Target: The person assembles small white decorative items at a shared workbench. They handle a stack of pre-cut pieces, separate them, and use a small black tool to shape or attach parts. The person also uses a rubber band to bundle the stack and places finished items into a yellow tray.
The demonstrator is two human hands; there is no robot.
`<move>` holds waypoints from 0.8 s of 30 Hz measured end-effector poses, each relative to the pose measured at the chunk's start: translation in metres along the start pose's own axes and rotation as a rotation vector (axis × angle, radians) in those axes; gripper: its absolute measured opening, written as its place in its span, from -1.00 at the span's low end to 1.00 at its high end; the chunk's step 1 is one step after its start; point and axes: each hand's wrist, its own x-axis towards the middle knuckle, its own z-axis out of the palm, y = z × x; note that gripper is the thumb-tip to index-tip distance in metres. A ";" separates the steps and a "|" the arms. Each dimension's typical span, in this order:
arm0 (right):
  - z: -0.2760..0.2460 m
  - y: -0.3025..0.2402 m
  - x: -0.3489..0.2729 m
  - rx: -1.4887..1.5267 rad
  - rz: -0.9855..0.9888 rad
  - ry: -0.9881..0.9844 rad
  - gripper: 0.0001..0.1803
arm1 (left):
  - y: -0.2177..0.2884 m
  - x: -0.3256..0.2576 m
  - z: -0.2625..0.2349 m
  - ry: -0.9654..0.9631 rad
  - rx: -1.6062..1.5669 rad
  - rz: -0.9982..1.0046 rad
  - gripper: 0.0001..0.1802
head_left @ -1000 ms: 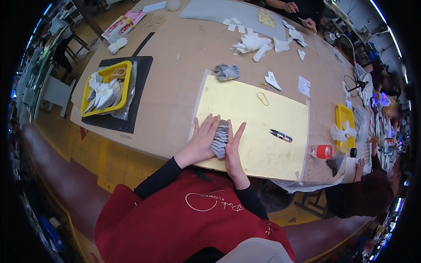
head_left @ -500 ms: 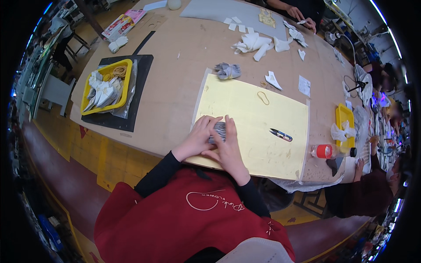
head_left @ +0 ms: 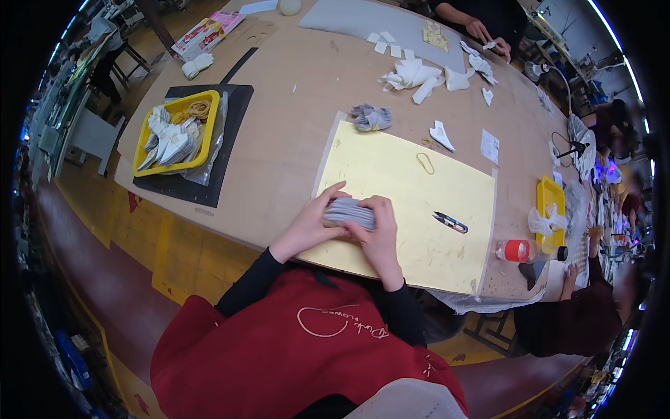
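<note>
Between my hands is a thick stack of grey fabric pieces (head_left: pixel 343 211), its layered edges turned toward me. My left hand (head_left: pixel 317 222) wraps its left end, thumb along the near side. The fingers of my right hand (head_left: pixel 378 236) curl round its right end. The stack is over the near left part of a yellow board (head_left: pixel 412 188). At the board's far left corner lies another grey fabric bundle (head_left: pixel 371 117). A loose rubber band (head_left: pixel 425 163) and a pair of thread snips (head_left: pixel 450 223) rest on the board to the right.
On the left, a yellow tray (head_left: pixel 209 133) of white pieces and rubber bands sits on a black board (head_left: pixel 234 119). White fabric scraps (head_left: pixel 412 75) lie farther back. At right are a bottle with a red label (head_left: pixel 515 250) and another yellow tray (head_left: pixel 548 188). A co-worker's hands (head_left: pixel 480 31) are across the table.
The stack has turned between my hands, so it now lies lengthwise from left to right. My right hand has shifted right and its fingers now curl round the end.
</note>
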 end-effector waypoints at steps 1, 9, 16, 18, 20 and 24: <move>-0.001 0.001 -0.002 0.220 0.160 0.057 -0.64 | 0.006 -0.001 0.002 0.039 -0.104 -0.022 -0.11; -0.026 -0.029 -0.005 1.345 0.677 0.174 -0.39 | 0.044 0.007 0.022 -0.033 -0.623 -0.056 -0.37; -0.041 -0.055 -0.004 1.537 0.676 0.135 -0.33 | 0.068 0.011 0.017 -0.007 -0.730 -0.130 -0.50; -0.042 -0.056 -0.006 1.566 0.666 0.123 -0.32 | 0.071 0.010 0.015 -0.014 -0.728 -0.118 -0.52; -0.043 -0.059 -0.008 1.565 0.662 0.129 -0.33 | 0.072 0.008 0.016 -0.005 -0.704 -0.095 -0.53; -0.035 -0.063 -0.009 1.455 0.661 0.250 -0.38 | 0.069 0.007 0.017 0.010 -0.740 -0.138 -0.56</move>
